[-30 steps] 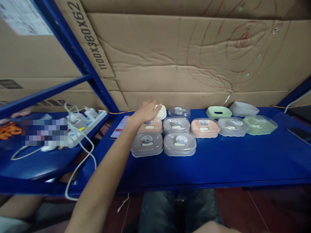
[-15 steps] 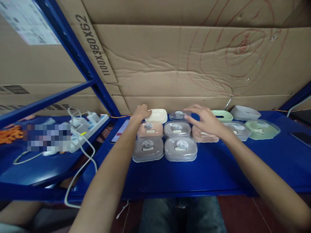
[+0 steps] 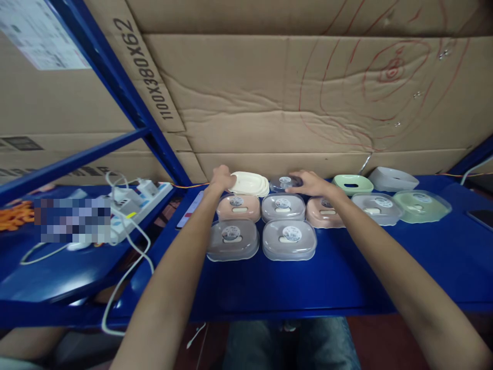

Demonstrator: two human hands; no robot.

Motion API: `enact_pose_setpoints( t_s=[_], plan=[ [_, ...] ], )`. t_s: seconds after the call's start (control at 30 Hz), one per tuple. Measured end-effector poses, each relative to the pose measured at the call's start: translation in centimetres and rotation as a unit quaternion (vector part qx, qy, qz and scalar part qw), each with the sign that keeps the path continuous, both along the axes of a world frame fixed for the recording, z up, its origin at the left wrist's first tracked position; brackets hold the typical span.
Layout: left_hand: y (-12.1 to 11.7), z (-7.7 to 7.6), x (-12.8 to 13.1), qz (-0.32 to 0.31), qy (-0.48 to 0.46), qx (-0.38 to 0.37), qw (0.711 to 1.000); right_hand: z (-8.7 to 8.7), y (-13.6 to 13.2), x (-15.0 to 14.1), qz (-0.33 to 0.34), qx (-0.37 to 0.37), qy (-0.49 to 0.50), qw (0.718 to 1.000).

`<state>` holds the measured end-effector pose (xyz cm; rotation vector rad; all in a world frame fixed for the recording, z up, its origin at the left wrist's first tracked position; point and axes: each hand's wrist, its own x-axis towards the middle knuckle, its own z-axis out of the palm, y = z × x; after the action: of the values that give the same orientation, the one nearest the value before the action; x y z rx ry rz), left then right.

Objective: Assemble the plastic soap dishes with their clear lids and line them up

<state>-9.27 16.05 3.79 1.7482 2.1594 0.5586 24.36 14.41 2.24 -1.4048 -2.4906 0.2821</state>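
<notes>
Cream oval plastic pieces [image 3: 250,183], stacked, lie back-left, long axis left-right; left hand [image 3: 222,179] touches their left end, finger closure unclear. Right hand [image 3: 311,183] clasps the grey clear-lidded box [image 3: 283,184], its round label illegible. Cardboard [image 3: 231,123] reads "1100X380X62".

Bare blue counter [image 3: 346,277] runs along the near edge, in front of both rows of boxes — a hand could pass there freely. A narrow blue gap parts the front grey box on the left [image 3: 233,241] from its neighbour on the right [image 3: 289,240]. Behind everything, the cardboard wall [image 3: 246,92] blocks the way; a slanting blue post [image 3: 111,82] bars the left — the cables [image 3: 133,226] beyond look loose, though blurred.
</notes>
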Motion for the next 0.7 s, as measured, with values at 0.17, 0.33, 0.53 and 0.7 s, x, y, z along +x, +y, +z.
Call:
enact_pose_setpoints(
  t_s=[0.17, 0.33, 0.53, 0.7],
  plan=[
    [-0.7, 0.8, 0.3, 0.006, -0.011, 0.044, 0.999, 0.0, -0.1, 0.0, 0.002, 0.002, -0.003, 1.0],
    [-1.7, 1.9, -0.3, 0.028, -0.065, 0.115, 0.991, 0.1, -0.7, 1.6, -0.022, 0.035, 0.019, 0.999],
    [-4.9, 2.2, -0.5, 0.062, -0.205, 0.205, 0.955, 1.6, -2.1, 7.8, -0.181, 0.072, -0.059, 0.979],
    [-8.5, 2.0, 1.9, 0.047, -0.502, 0.194, 0.842, 1.2, -2.9, 11.2, -0.312, -0.032, -0.16, 0.936]
  ],
)
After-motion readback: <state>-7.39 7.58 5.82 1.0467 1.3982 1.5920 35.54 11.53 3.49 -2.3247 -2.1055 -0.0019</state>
